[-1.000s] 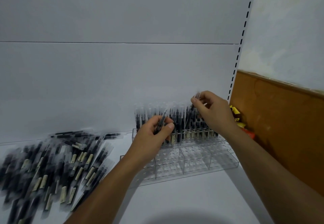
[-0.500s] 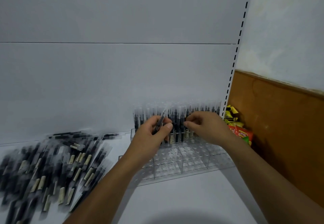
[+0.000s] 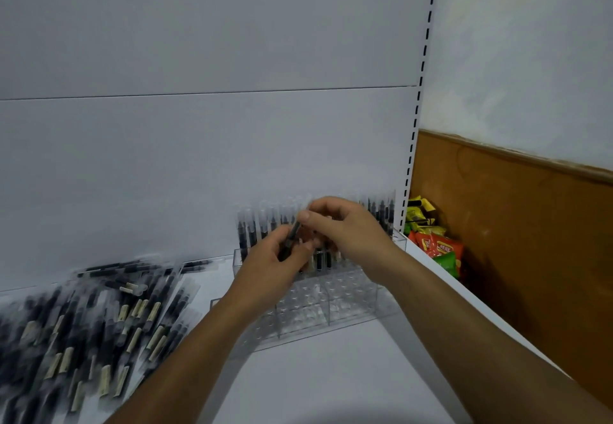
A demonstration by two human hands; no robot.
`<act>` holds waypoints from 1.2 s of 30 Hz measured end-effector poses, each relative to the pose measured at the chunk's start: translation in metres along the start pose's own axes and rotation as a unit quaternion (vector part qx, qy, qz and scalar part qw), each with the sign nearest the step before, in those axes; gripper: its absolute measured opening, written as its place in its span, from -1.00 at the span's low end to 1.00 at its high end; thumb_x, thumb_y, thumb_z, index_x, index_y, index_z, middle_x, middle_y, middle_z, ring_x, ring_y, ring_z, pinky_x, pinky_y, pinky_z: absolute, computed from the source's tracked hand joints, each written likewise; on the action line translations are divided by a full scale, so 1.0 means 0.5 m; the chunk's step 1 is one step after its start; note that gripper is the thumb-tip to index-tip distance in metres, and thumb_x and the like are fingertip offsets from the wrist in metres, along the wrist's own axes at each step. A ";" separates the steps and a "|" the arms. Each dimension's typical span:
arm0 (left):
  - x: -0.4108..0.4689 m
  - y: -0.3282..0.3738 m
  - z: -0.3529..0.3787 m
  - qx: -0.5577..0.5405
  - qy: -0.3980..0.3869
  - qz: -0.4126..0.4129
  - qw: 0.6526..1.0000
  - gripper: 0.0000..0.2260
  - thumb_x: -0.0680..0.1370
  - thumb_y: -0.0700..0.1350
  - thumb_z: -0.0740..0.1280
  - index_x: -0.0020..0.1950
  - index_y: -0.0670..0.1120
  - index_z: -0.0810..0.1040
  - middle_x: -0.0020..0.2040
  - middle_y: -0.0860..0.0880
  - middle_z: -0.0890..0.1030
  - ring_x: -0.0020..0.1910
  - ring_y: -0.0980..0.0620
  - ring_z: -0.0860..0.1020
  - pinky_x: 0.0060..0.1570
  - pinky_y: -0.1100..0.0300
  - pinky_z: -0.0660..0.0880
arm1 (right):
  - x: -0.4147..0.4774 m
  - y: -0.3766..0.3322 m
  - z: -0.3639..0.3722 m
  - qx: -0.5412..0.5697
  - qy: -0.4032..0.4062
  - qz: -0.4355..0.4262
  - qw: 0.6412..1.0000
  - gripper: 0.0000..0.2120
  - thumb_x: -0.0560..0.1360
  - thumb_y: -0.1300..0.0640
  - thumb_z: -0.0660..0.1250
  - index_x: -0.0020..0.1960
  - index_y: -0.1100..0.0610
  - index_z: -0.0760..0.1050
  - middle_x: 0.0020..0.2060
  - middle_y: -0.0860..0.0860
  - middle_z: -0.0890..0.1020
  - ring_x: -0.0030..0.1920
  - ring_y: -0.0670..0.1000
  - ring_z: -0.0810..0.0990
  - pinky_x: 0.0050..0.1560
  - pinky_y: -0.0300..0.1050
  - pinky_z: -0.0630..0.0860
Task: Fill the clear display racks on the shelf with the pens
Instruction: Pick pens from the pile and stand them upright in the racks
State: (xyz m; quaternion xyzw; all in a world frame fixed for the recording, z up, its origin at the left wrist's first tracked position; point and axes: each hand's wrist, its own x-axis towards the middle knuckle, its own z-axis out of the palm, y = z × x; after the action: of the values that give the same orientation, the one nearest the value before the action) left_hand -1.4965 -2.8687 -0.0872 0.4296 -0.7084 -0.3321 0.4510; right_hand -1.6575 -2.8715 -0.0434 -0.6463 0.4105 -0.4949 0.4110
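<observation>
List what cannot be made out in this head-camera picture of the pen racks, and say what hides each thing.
Head view throughout.
- Standing pens in the clear rack: the middle ones are hidden behind the left hand and right hand.
- Loose pen pile: blurred, cut off by the left edge; labels unreadable.
- The pen in the left hand: fingers cover its lower part.
- Snack packets: print too small.

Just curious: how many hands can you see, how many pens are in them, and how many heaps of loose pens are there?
Hands: 2 (left hand, right hand)
Held pen: 1
Heap of loose pens: 1
Total: 4
</observation>
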 end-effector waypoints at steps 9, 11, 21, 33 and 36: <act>-0.020 0.001 -0.041 0.317 -0.076 0.084 0.942 -0.58 0.55 0.27 0.20 0.37 0.21 0.40 0.32 0.28 0.41 0.28 0.30 0.36 0.27 0.22 0.33 | 0.028 -0.025 -0.115 -0.039 0.202 -0.064 0.976 -0.84 0.57 0.07 0.35 0.04 0.17 0.53 -0.11 0.05 0.71 -0.36 -0.06 0.62 -0.37 -0.19 0.48; -0.032 -0.012 -0.046 0.360 -0.093 0.085 0.924 -0.52 0.55 0.31 0.14 0.43 0.19 0.36 0.43 0.25 0.32 0.39 0.26 0.25 0.37 0.20 0.22 | 0.037 -0.013 -0.121 -0.096 0.206 -0.075 0.971 -0.83 0.56 0.06 0.37 0.03 0.16 0.53 -0.09 0.07 0.68 -0.36 -0.05 0.63 -0.36 -0.22 0.49; -0.027 -0.036 -0.032 0.398 -0.116 0.061 0.908 -0.49 0.57 0.32 0.04 0.47 0.18 0.32 0.49 0.21 0.28 0.44 0.21 0.18 0.36 0.23 0.08 | 0.056 0.024 -0.109 -0.276 0.159 -0.087 0.944 -0.86 0.56 -0.01 0.35 0.00 0.06 0.53 -0.15 -0.08 0.64 -0.33 -0.04 0.66 -0.18 0.05 0.62; -0.027 -0.036 -0.033 0.396 -0.124 0.056 0.908 -0.52 0.57 0.32 0.04 0.40 0.18 0.41 0.47 0.22 0.30 0.42 0.22 0.19 0.37 0.18 0.13 | 0.061 0.026 -0.108 -0.296 0.182 -0.087 0.934 -0.84 0.55 -0.04 0.36 -0.03 0.06 0.54 -0.21 -0.09 0.63 -0.35 -0.05 0.64 -0.22 -0.01 0.60; -0.027 -0.035 -0.033 0.396 -0.127 0.051 0.908 -0.53 0.57 0.32 0.04 0.40 0.19 0.41 0.47 0.23 0.29 0.43 0.21 0.19 0.39 0.14 0.14 | 0.061 0.029 -0.110 -0.290 0.183 -0.089 0.935 -0.85 0.55 -0.03 0.36 -0.03 0.05 0.53 -0.23 -0.09 0.62 -0.39 -0.11 0.62 -0.27 -0.05 0.58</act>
State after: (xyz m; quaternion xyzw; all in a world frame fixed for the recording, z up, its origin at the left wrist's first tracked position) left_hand -1.4729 -2.8649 -0.1009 0.4904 -0.8539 -0.0522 0.1665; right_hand -1.7080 -2.9116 -0.0385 -0.6697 0.5449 -0.4986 0.0774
